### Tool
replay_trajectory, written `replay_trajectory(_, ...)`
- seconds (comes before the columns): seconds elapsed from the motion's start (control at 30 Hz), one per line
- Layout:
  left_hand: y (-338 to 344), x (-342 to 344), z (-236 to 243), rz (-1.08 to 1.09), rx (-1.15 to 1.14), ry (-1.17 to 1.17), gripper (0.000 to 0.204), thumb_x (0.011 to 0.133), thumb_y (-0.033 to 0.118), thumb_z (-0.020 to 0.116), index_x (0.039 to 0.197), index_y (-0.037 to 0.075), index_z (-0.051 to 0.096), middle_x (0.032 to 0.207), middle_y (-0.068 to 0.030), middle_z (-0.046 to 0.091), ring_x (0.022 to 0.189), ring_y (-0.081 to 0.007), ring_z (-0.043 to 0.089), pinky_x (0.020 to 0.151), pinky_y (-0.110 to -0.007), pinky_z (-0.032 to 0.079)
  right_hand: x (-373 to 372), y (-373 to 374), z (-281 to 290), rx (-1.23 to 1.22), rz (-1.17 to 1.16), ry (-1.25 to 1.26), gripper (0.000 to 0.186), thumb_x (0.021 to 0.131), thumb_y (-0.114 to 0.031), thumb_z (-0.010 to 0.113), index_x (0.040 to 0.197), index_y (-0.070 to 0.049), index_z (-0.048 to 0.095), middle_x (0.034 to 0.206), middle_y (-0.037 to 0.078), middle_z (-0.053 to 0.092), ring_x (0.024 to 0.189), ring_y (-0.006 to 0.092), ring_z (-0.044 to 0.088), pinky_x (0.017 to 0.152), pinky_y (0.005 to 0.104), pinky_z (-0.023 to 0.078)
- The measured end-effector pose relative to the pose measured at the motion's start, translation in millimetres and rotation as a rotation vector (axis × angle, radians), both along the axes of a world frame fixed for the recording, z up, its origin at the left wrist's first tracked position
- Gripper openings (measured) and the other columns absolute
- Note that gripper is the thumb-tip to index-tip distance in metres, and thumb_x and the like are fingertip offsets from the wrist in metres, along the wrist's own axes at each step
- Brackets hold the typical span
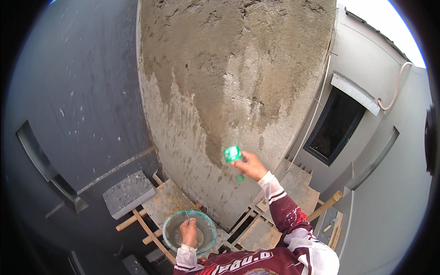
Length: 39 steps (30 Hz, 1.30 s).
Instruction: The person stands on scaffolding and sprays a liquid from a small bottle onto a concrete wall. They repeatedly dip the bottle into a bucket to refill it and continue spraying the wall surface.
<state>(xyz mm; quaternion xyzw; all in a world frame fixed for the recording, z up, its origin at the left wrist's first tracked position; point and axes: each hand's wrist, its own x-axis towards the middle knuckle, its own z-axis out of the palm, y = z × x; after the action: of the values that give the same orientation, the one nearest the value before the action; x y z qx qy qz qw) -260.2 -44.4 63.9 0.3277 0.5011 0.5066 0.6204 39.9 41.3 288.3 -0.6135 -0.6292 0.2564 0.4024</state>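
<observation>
My right hand, arm stretched out toward the plaster wall, is closed around a small plastic bottle with a shiny green band; a green cap shows below my fingers. Over a round turquoise-rimmed basin, my left hand is closed, and a thin grey piece sticks up past its fingers toward the far rim. What that piece belongs to is hidden. Grey, murky contents lie in the basin. Dark wet patches and streaks run down the rough wall from its top, with paler plaster lower down.
Worn boards on bamboo poles form a scaffold below the wall, with dark gaps between them. A grey speckled slab lies at the left. A wooden-handled tool rests at the right. A dark-framed window sits in the right wall.
</observation>
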Motion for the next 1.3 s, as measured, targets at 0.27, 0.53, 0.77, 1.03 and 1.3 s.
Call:
replay_trajectory(0.27, -4.5, 21.4, 36.4, -0.083, -0.063, -0.056, 0.018, 0.089, 0.018, 0.061, 0.088, 0.001, 0.066, 0.064, 0.0049, 0.050, 0.055, -0.0040, 0.040, 0.050, -0.022, 0.030, -109.3, -57.7, -248.6, -0.320, 0.531, -0.638, 0.069, 0.068, -0.036, 0.076, 0.127, -0.012, 0.051, 0.117, 0.017, 0.058, 0.109, 0.0349, 0.057, 0.091, 0.0444, 0.045)
replay_trajectory(0.53, -13.1, 57.0, 70.1, -0.169, 0.056, -0.040, 0.023, 0.090, 0.019, 0.061, 0.085, -0.003, 0.067, 0.068, 0.0031, 0.057, 0.061, -0.0033, 0.046, 0.052, -0.022, 0.035, -113.8, -61.9, -295.4, -0.418, 0.428, -1.101, 0.036, 0.091, -0.027, 0.047, 0.125, -0.024, 0.058, 0.131, 0.011, 0.052, 0.123, 0.0292, 0.046, 0.100, 0.0548, 0.029)
replay_trajectory(0.77, -14.6, 74.3, 81.5, -0.228, 0.164, 0.038, 0.020, 0.088, 0.018, 0.064, 0.088, -0.001, 0.069, 0.063, 0.0065, 0.051, 0.056, -0.0019, 0.039, 0.048, -0.021, 0.029, -106.6, -77.3, -354.5, -0.554, 0.260, -0.719, 0.039, 0.090, -0.027, 0.049, 0.129, -0.019, 0.053, 0.134, 0.011, 0.050, 0.129, 0.0292, 0.043, 0.105, 0.0523, 0.030)
replay_trajectory(1.03, -8.0, 64.8, 59.6, -0.171, 0.075, -0.040, 0.018, 0.088, 0.018, 0.064, 0.088, 0.000, 0.067, 0.063, 0.0059, 0.051, 0.051, -0.0016, 0.040, 0.045, -0.020, 0.029, -87.2, -77.5, -327.8, -0.280, 0.350, -0.110, 0.075, 0.065, -0.031, 0.078, 0.127, 0.000, 0.049, 0.117, 0.021, 0.059, 0.111, 0.0347, 0.057, 0.094, 0.0401, 0.044)
replay_trajectory(1.3, -6.6, 37.4, 40.1, -0.071, -0.144, -0.052, 0.014, 0.086, 0.015, 0.064, 0.081, 0.002, 0.064, 0.060, 0.0059, 0.047, 0.048, -0.0027, 0.036, 0.043, -0.022, 0.025, -15.2, -69.1, -18.6, 0.004, 0.059, 0.408, 0.045, 0.080, -0.021, 0.069, 0.116, 0.001, 0.053, 0.101, 0.007, 0.061, 0.089, 0.0123, 0.057, 0.080, 0.0300, 0.048)
